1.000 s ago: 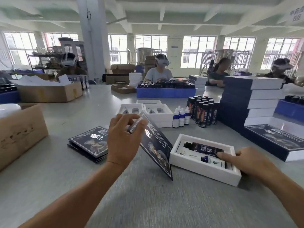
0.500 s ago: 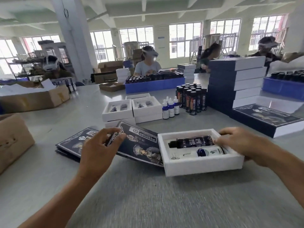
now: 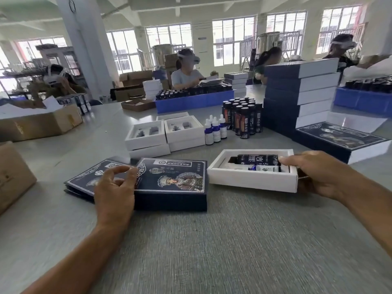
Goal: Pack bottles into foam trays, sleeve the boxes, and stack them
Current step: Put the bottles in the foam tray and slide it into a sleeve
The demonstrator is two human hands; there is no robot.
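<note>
The grey worktop (image 3: 212, 240) carries everything here. At its right side rises a stack of sleeved boxes (image 3: 301, 92), dark blue with white ends, and one more sleeved box (image 3: 341, 139) lies flat at the stack's foot. Near the middle, an opened dark blue sleeve (image 3: 171, 183) with a printed figure stands on the worktop as a box shape; the left hand (image 3: 114, 189) rests at its left end, fingers loosely curled around that end. Flat sleeves (image 3: 84, 181) lie stacked just behind that hand. To the right, apart from the sleeve, sits the white foam tray (image 3: 252, 179), and the right hand (image 3: 314, 172) grips its right end. In the tray lie a dark bottle (image 3: 256, 160) and a small white dropper bottle (image 3: 263, 168), side by side. Farther back stand empty foam trays (image 3: 163, 132), loose dropper bottles (image 3: 215, 130) and a cluster of upright dark bottles (image 3: 241, 117).
</note>
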